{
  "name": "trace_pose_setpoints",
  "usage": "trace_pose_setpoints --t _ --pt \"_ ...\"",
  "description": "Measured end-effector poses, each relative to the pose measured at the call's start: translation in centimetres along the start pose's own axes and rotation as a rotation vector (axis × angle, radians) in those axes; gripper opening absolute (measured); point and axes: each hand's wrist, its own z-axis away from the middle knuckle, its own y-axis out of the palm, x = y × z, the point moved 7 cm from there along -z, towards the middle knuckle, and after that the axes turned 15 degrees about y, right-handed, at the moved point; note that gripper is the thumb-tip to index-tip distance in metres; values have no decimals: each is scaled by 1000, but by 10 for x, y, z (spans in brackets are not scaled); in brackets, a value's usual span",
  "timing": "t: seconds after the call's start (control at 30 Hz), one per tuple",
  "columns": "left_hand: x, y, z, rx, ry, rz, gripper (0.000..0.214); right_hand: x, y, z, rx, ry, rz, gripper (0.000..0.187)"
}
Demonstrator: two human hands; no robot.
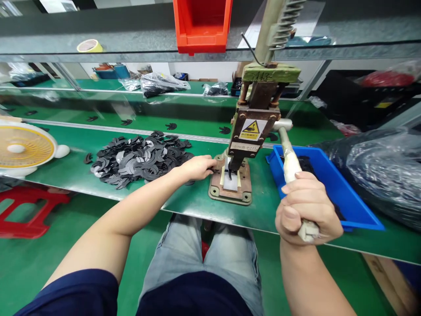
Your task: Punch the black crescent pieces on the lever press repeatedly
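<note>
A hand press (253, 131) stands on the green bench, its base plate (230, 186) near the front edge. My right hand (305, 208) is closed round the press's pale lever handle (290, 162), which slopes down toward me. My left hand (197, 167) rests at the left side of the base, fingers pinched on a small dark flat part (215, 167) held toward the press tool. A heap of black crescent-shaped parts (138, 159) lies to the left of that hand.
A blue tray (345, 197) with dark parts sits right of the press, beside black plastic bags (378, 166). A small fan (23, 147) is at far left, a red stool (29, 210) below it. A red bin (201, 24) hangs overhead. Loose black parts lie on the conveyor (148, 114) behind.
</note>
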Motion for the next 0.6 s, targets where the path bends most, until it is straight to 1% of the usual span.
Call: trace_pose_setpoints --t 0.13,0.2,0.27,0.33,0.4,0.43,0.53,0.6 --pt "-12 -7 -6 4 29 92 38 -1 1 0 -10 14 5 21" --pt "-16 -9 -7 4 -6 148 47 -3 0 1 -36 25 6 24" --pt "-15 -10 -8 -32 -67 191 46 -4 0 2 -64 27 6 26" --pt "-10 -7 -9 -131 -131 271 36 -4 0 2 -83 17 3 28" --pt "-1 2 -9 -253 -198 445 22 -4 0 3 -81 16 3 29" --pt "4 9 -9 -302 -233 553 19 -4 0 2 -83 16 1 29" --pt "15 32 -11 -370 -315 844 28 -4 1 2 -86 18 9 31" --pt "16 40 -13 -380 -334 952 34 -3 1 2 -96 3 15 33"
